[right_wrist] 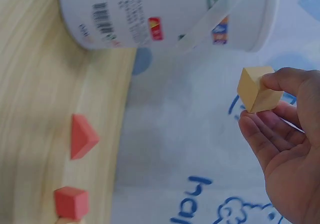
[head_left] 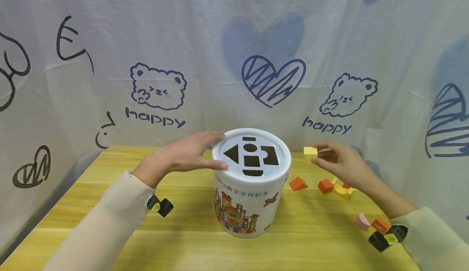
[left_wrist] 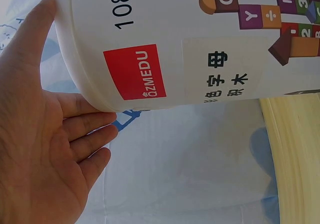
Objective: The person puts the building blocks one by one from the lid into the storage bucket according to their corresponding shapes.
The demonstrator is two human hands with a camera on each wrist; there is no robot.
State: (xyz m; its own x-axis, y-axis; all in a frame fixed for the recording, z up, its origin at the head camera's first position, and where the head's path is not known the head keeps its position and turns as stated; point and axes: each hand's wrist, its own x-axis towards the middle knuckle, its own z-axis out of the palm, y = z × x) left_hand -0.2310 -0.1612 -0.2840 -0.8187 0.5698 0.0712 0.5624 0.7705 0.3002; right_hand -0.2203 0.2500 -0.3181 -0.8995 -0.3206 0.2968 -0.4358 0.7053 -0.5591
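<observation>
A white bucket (head_left: 243,206) stands upright on the table, its lid (head_left: 234,138) cut with several shaped holes. My left hand (head_left: 188,151) rests at the left side of the lid, thumb on the near rim and fingers toward the far rim. In the left wrist view that hand (left_wrist: 55,139) has its fingers nearly straight against the edge. To the right of the bucket, my right hand (head_left: 340,161) pinches a yellow block (head_left: 310,155) between thumb and fingers, raised above the table. The block (right_wrist: 257,89) appears cube-like in the right wrist view.
Right of the bucket lie a red triangular block (head_left: 298,184), a red cube (head_left: 325,186) and a yellow arch block (head_left: 342,190). Nearer the right sleeve are a pink rounded block (head_left: 362,222) and an orange block (head_left: 381,225). A printed curtain (head_left: 212,39) hangs behind the table (head_left: 176,238).
</observation>
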